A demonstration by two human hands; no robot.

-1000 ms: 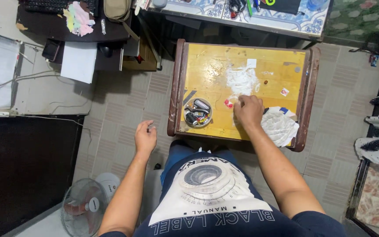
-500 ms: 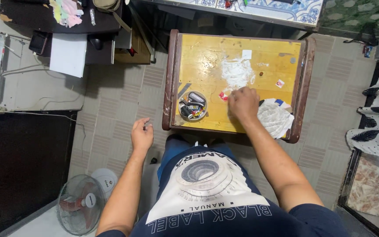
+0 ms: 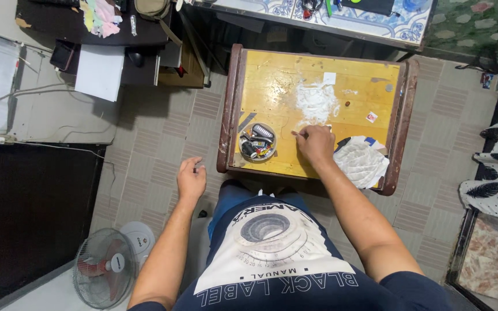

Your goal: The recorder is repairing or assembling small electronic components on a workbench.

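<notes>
Resting on the near edge of the small yellow wooden table with dark brown rails (image 3: 231, 103), the right hand (image 3: 316, 144) is being kept loosely curled, fingers (image 3: 301, 135) pinched together round what looks like a thin pale stick. Too small to be told for sure.

Compared with the two earlier frames, the hand is being seen in nearly the same spot on the tabletop. Only the view is being shifted slightly, and the thin stick end is now being shown past the fingertips, pointing left. So the small handling work at the table is being carried on, not finished.

The patch of white powdery smear (image 3: 317, 102) is lying just far of the hand. The round shallow metal dish of small keys and oddments (image 3: 257, 141) is sitting just left of it. The crumpled white paper wad (image 3: 361, 162) is lying at the near right corner, touching the wrist side.

The left hand (image 3: 191, 179) is being held off the table, to the near left over the tiled floor (image 3: 157, 138), fingers half open and slack, nothing gripped.

A white-and-red floor fan (image 3: 106, 266) is standing at the near left.
</notes>
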